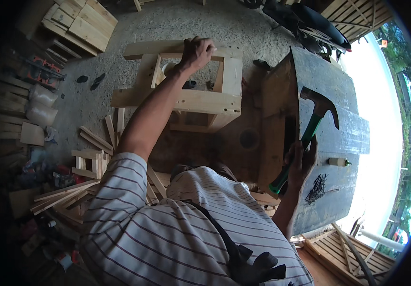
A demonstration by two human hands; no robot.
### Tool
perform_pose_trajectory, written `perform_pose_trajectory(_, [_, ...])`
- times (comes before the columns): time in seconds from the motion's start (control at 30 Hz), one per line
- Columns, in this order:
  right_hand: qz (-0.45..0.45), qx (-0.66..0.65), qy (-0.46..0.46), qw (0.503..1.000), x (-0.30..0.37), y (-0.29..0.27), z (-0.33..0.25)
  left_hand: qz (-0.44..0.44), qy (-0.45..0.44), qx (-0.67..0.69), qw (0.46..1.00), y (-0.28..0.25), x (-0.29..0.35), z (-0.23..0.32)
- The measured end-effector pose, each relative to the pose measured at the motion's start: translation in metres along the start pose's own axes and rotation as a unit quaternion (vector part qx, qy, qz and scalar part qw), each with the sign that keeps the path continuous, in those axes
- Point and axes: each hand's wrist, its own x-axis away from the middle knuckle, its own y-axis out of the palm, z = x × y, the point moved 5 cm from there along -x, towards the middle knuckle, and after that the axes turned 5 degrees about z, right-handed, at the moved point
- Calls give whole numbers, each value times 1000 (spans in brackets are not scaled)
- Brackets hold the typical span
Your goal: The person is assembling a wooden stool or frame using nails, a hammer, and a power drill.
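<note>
My left hand (198, 53) is stretched out over a pale wooden frame (200, 101), at its far rail. Its fingers are curled closed, and whatever may be between them is too small or hidden to name. On the right, my right hand (302, 161) grips a claw hammer (316, 114) by its green and black handle, with the metal head pointing up and away from me. The hammer is held beside a grey-topped workbench (329, 105), apart from the frame. A pile of dark nails (316, 188) lies on the bench near my right hand.
A small bottle (339, 162) lies on the bench. Loose wooden strips (67, 195) and a small wooden frame (87, 163) sit on the left. Wooden boxes (79, 24) stand far left, a motorcycle (310, 24) far right. Sandals (97, 81) lie on the rough floor.
</note>
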Motion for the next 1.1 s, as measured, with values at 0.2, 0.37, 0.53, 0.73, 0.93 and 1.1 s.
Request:
perform_pose_trajectory(0.2, [-86,86,-46,991,-80,31,-8,51,77,12,996,12,1,-10])
perform_pose_trajectory(0.37, [-145,34,-97,984,-141,67,-39,46,96,35,994,13,-2,-9])
perform_pose_trajectory(0.53, [-73,-166,-367,912,-183,60,-203,-9,21,10,1000,17,-1,-14])
perform_pose_trajectory(0.73, [5,-112,-515,850,-185,93,-206,11,8,11,1000,21,4,-17])
perform_pose_trajectory(0.93, [-273,261,-135,916,-190,152,4,-9,-23,20,1000,17,6,-21])
perform_pose_trajectory(1.1, [-205,133,-103,964,-189,102,-33,66,27,39,997,7,-2,-4])
